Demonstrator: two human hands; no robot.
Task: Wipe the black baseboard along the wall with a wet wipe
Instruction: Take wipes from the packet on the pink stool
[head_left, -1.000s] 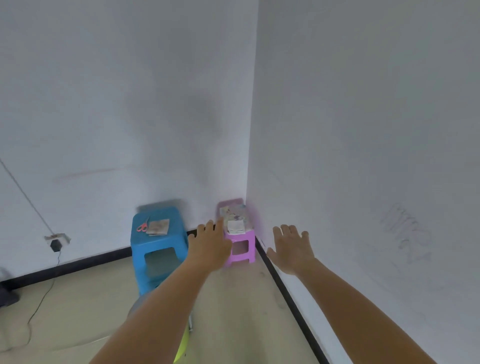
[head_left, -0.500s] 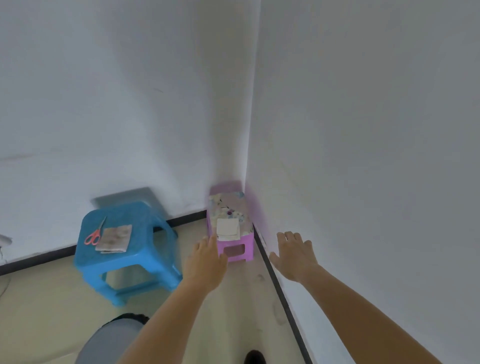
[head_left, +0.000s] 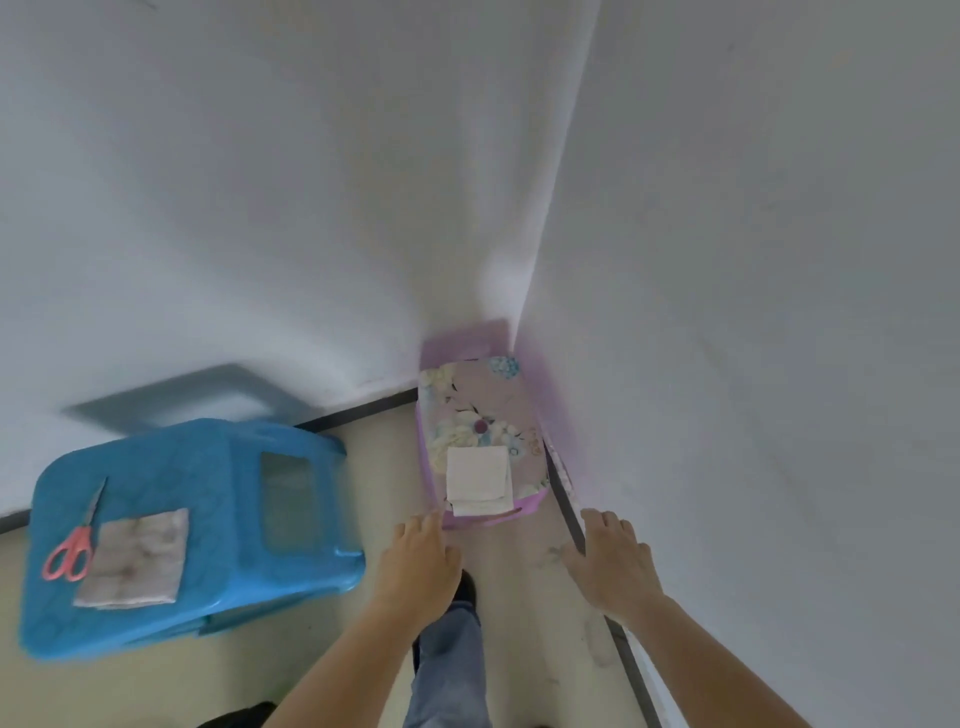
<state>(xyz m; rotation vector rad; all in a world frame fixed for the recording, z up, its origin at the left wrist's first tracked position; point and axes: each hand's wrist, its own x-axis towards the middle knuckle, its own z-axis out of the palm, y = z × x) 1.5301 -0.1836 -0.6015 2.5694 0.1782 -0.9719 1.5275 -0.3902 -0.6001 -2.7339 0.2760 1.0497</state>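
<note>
Two hands out in front, both empty, fingers spread and loose: left hand (head_left: 420, 564) at 6 o'clock of the frame, right hand (head_left: 613, 564) at 5 o'clock, just over the black baseboard (head_left: 571, 519) that runs along the right wall. Folded white wipe (head_left: 479, 480) lies on the pink stool (head_left: 530, 506) in the corner, at 12 o'clock from my left hand, fingertips just short of the stool's near edge. Blue stool (head_left: 218, 519) sits at 9 o'clock with scissors (head_left: 75, 540) and a grey stained cloth (head_left: 132, 558) on it; I judge that one used, so leave it.

Step in hand, as I read it: fetch the wipe. Advice to self: pinch the top layer at its near edge, lift clear without dragging the stack. Then press it flat on the baseboard and run long strokes away from the corner, folding to a fresh face once soiled.
</note>
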